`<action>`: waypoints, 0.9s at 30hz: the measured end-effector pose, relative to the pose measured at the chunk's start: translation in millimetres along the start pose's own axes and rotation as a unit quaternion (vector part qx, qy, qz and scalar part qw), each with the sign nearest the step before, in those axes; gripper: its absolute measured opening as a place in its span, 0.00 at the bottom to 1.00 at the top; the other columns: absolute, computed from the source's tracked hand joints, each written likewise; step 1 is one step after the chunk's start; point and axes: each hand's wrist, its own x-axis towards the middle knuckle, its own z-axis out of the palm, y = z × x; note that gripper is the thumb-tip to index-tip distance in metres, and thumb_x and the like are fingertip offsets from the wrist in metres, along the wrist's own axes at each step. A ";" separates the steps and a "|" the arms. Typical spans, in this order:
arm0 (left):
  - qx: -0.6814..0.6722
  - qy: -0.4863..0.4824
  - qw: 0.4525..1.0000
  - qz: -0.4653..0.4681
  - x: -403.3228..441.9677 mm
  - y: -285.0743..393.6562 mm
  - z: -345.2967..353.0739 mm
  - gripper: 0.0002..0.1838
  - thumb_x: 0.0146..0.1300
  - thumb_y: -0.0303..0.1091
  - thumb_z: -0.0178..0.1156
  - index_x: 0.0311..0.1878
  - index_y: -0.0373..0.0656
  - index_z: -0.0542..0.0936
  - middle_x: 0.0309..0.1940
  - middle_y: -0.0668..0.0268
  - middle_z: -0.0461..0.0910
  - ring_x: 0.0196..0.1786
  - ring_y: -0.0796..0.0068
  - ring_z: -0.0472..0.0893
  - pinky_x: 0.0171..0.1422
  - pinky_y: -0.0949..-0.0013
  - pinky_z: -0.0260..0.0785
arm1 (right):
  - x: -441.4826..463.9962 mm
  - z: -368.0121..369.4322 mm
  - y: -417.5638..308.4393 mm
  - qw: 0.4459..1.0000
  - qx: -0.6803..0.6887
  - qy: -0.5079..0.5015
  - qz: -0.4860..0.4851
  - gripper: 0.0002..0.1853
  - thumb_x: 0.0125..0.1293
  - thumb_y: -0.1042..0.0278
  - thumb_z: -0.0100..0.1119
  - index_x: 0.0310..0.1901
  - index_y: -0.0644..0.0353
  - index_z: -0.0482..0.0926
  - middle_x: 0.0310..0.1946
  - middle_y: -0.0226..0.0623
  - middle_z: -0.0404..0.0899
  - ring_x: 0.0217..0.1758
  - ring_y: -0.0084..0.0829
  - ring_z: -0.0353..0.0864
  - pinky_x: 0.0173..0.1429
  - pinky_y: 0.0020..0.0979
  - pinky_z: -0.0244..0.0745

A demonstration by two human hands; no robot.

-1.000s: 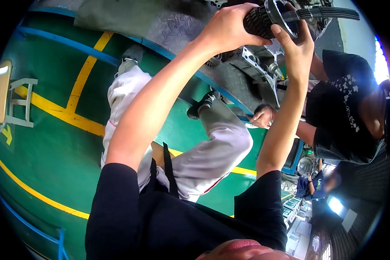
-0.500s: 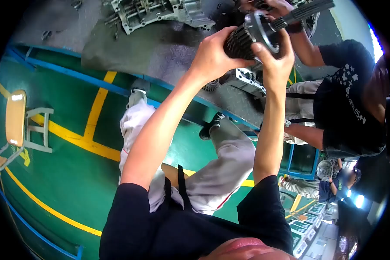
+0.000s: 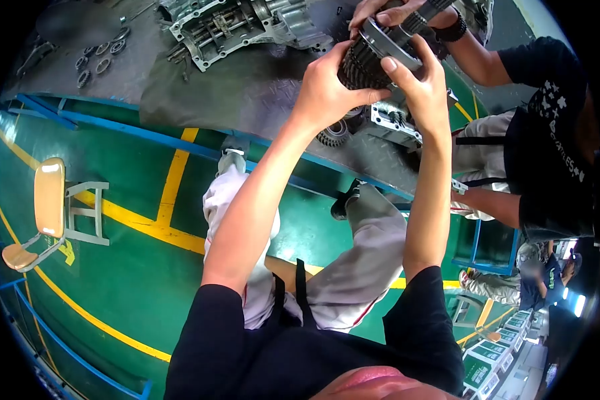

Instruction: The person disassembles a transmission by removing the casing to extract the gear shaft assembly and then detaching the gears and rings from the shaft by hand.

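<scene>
Between my two hands is a transmission gear shaft (image 3: 365,65), raised above the workbench and tilted up to the right. My left hand (image 3: 327,83) wraps round its dark gear teeth, thumb underneath. My right hand (image 3: 423,87) grips beside the wide bright ring (image 3: 390,44), thumb against its lower side. The splined end (image 3: 417,25) points to the upper right. A co-worker's hand (image 3: 385,13) is at the far side of the shaft, close to the ring; whether it bears weight I cannot tell.
On the workbench (image 3: 113,80) lie an open gearbox housing (image 3: 223,30), several small rings (image 3: 103,65), a loose gear (image 3: 333,135) and another metal housing (image 3: 393,123). The co-worker (image 3: 547,133) stands to the right. A chair (image 3: 50,197) stands on the green floor at left.
The camera view has shifted, showing more of the bench at left. The shaft's splined end has swung leftward and up, and the co-worker's hand is now nearer the ring. My grip stays.
</scene>
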 end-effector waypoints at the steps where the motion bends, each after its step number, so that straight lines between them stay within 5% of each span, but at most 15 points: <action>1: -0.008 -0.011 1.000 -0.011 0.2 1.0 -0.3 0.40 0.41 0.46 0.84 0.55 0.34 0.78 0.43 0.54 0.86 0.46 0.67 0.87 0.54 0.64 0.77 | 0.7 -1.5 -1.2 1.000 0.001 0.004 0.002 0.34 0.57 0.60 0.75 0.62 0.70 0.74 0.49 0.40 0.83 0.53 0.27 0.81 0.63 0.30 0.73; 3: -0.021 -0.018 1.000 -0.013 0.6 -0.6 0.1 0.40 0.41 0.46 0.84 0.55 0.34 0.78 0.43 0.55 0.87 0.47 0.68 0.86 0.54 0.65 0.77 | 2.1 -3.3 -1.5 0.998 -0.038 -0.023 -0.042 0.30 0.61 0.59 0.71 0.60 0.69 0.74 0.47 0.35 0.80 0.49 0.23 0.76 0.57 0.25 0.71; 10: -0.050 -0.042 0.998 -0.020 -1.3 0.1 -4.0 0.39 0.42 0.46 0.84 0.54 0.35 0.79 0.43 0.61 0.86 0.46 0.75 0.84 0.55 0.67 0.76 | 1.2 -6.3 -23.4 0.998 0.029 -0.049 0.027 0.40 0.50 0.62 0.79 0.63 0.68 0.72 0.53 0.38 0.79 0.56 0.27 0.78 0.64 0.30 0.72; 15: -0.048 -0.065 0.996 -0.040 -3.0 3.4 -7.2 0.35 0.43 0.42 0.84 0.52 0.35 0.80 0.42 0.63 0.87 0.45 0.76 0.84 0.54 0.68 0.76 | -1.7 -3.2 -31.4 0.997 0.057 -0.060 0.011 0.37 0.50 0.61 0.80 0.59 0.66 0.74 0.48 0.33 0.79 0.53 0.24 0.77 0.60 0.28 0.73; 27: -0.032 -0.071 0.997 -0.013 3.0 -3.0 10.1 0.34 0.44 0.38 0.83 0.54 0.35 0.80 0.42 0.64 0.86 0.45 0.77 0.83 0.54 0.69 0.76 | -8.8 -9.9 10.0 0.993 0.116 0.031 0.013 0.45 0.49 0.58 0.80 0.68 0.65 0.69 0.55 0.35 0.78 0.59 0.28 0.78 0.67 0.31 0.70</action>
